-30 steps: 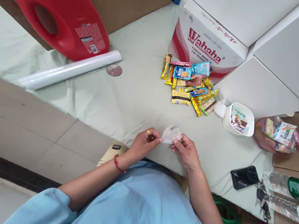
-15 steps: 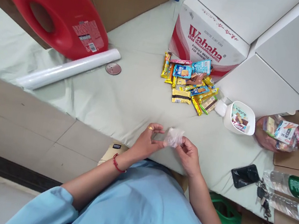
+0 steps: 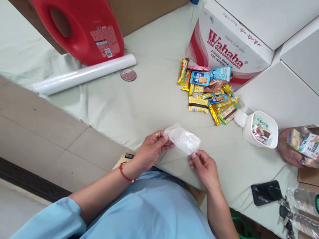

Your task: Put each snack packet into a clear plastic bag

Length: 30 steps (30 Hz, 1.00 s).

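Note:
A crinkled clear plastic bag (image 3: 183, 138) is stretched between my two hands, just above the table's front edge. My left hand (image 3: 153, 147) pinches its left end between thumb and fingers. At the lower right corner of the bag, my right hand (image 3: 204, 166) grips it with the fingertips. Beyond the hands lies a pile of wrapped snacks (image 3: 203, 87) in yellow, blue, pink and brown. Right of the pile stands a white square tub (image 3: 247, 129) with wrapped snacks inside. A small lump of clear plastic (image 3: 240, 118) sits between the pile and the tub.
A red jug (image 3: 82, 10), a white plastic roll (image 3: 84, 75) and a round disc (image 3: 128, 75) are on the left. A Wahaha carton (image 3: 228, 45) stands behind the snacks. To the right are a bowl of snacks (image 3: 287, 145), a black phone (image 3: 266, 192), keys (image 3: 285, 214) and clear bottles (image 3: 301, 197).
The bag was bunched into a small wad and is now drawn out longer between my hands. My left hand has moved slightly left and closed on its end. The view has shifted a little.

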{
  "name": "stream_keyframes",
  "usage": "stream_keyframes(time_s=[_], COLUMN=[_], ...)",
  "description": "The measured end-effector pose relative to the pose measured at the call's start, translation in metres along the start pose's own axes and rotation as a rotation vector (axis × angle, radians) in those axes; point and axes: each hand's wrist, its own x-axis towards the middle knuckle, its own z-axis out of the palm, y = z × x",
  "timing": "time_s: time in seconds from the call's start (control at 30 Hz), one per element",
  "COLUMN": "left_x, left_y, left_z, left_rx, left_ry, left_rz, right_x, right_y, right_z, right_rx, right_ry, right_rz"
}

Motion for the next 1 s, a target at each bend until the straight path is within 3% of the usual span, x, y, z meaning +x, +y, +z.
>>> stream_keyframes(time_s=[0.1,0.13,0.2,0.3,0.4,0.47,0.63,0.77,0.83,0.9,0.93,1.0], left_x=[-0.002,-0.001,-0.001,-0.001,-0.004,-0.006,-0.006,0.0,0.004,0.008,0.009,0.009], left_y=[-0.003,-0.005,-0.008,-0.01,-0.005,0.0,0.006,0.012,0.018,0.025,0.027,0.03], left_z=[0.0,0.001,0.002,0.003,0.001,-0.004,-0.019,-0.02,-0.019,-0.018,-0.016,-0.013], left_rx=[0.024,0.042,0.09,0.18,0.273,0.296,0.289,0.407,0.509,0.61,0.645,0.663], left_ry=[-0.028,-0.043,-0.077,-0.146,-0.19,-0.18,-0.111,-0.169,-0.15,-0.041,-0.009,-0.076], left_rz=[0.012,0.015,0.017,0.01,0.019,0.032,0.058,0.114,0.184,0.247,0.237,0.11], right_x=[-0.006,-0.008,-0.009,0.001,0.016,0.023,0.026,0.021,0.018,0.014,0.013,0.01], right_y=[-0.011,-0.018,-0.031,-0.041,-0.035,-0.028,-0.021,-0.023,-0.023,-0.023,-0.022,-0.022], right_z=[-0.017,-0.019,-0.015,0.002,0.014,0.015,0.008,0.005,0.005,0.007,0.008,0.01], right_rx=[-0.191,-0.248,-0.362,-0.462,-0.325,-0.161,0.306,0.456,0.483,0.514,0.528,0.545], right_ry=[0.421,0.504,0.494,0.27,0.07,0.028,0.16,0.157,0.159,0.2,0.229,0.273], right_rz=[-0.231,-0.339,-0.54,-0.669,-0.591,-0.488,-0.143,0.056,0.072,0.024,-0.011,-0.069])
